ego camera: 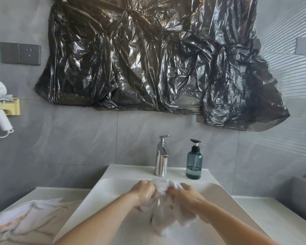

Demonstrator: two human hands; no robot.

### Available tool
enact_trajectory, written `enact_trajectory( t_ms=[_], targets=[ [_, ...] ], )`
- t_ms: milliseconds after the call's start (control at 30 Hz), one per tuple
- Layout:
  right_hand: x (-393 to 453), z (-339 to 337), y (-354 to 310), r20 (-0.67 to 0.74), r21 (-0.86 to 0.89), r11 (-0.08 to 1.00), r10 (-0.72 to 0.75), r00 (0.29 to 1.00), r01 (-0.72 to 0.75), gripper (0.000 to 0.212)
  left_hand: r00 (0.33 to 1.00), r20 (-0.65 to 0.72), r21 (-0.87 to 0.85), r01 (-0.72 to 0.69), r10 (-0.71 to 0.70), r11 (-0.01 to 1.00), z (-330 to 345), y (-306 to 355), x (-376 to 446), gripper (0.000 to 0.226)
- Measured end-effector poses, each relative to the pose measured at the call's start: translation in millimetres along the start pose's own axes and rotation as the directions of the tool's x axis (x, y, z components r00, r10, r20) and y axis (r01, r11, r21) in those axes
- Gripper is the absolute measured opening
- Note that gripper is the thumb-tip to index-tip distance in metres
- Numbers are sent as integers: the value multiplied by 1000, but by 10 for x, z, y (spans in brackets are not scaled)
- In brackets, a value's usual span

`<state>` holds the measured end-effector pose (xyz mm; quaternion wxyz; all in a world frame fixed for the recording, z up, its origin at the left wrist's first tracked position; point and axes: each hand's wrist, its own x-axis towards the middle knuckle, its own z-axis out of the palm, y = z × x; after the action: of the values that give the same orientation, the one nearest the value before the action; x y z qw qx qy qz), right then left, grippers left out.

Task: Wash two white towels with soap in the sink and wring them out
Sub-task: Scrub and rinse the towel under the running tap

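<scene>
Fingers of left hand (143, 191) and right hand (185, 196) curled tight, gripping bunched towel (163, 214) over sink (102, 193)

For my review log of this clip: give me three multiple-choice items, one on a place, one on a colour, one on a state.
1. Where is the soap bottle?
A. right of the faucet
B. left of it
C. in the basin

2. Colour of the bottle's pump?
A. white
B. black
C. chrome

3. What are the hands doing?
A. hanging idle
B. pressing the pump
C. both gripping a towel

Key: 1 A, it stands on the sink rim to the right; 2 B, its top is black; 3 C, left hand and right hand clutch the bunched cloth.
</scene>
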<state>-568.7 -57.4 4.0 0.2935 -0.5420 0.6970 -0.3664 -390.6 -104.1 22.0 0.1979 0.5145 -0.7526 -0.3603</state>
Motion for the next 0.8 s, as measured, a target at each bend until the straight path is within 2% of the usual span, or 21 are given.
enact_trajectory(
  t_ms=[33,67,100,167,200,233,300,333,467,533,633,667,733,800],
  targets=[
    [14,-24,-71,-50,111,994,-12,999,18,38,1000,8,-157,19,-18,987,0,70,4,22],
    [-11,-33,-148,-75,147,989,-20,997,31,39,998,33,-325,54,-45,944,18,124,20,23],
    [-39,-22,-230,-106,135,990,-19,994,34,42,992,100,-433,117,-81,894,51,178,39,33],
    [-123,65,-305,-202,64,996,-53,978,67,48,983,137,-533,179,-125,827,131,200,147,57],
    [-199,140,-330,-237,27,994,-97,967,106,47,985,117,-587,173,-129,791,175,172,224,58],
    [-279,236,-341,-259,-11,989,-146,955,148,44,989,83,-624,144,-118,768,196,151,258,46],
    [-387,397,-362,-264,-52,976,-216,940,210,37,992,-13,-573,94,-124,814,167,121,220,19],
    [-372,416,-380,-268,-52,976,-216,939,210,35,988,-45,-557,100,-150,824,161,96,239,17],
    [-122,222,-401,-361,-33,993,-119,925,115,32,961,-208,-466,66,-182,882,247,95,270,43],
    [-124,284,-392,-346,-57,990,-139,928,127,29,962,-205,-456,69,-180,887,250,77,268,42],
    [-274,407,-423,-277,-65,977,-214,937,204,24,970,-186,-542,32,-157,840,217,18,323,35],
    [-231,378,-420,-275,-77,976,-217,937,203,24,967,-199,-541,26,-158,840,221,16,355,38],
    [-114,242,-422,-317,-104,982,-182,931,157,28,969,-208,-491,16,-135,871,253,29,357,61],
    [-87,205,-417,-332,-120,983,-169,928,136,30,969,-211,-475,12,-127,880,272,51,311,67]
  ],
)
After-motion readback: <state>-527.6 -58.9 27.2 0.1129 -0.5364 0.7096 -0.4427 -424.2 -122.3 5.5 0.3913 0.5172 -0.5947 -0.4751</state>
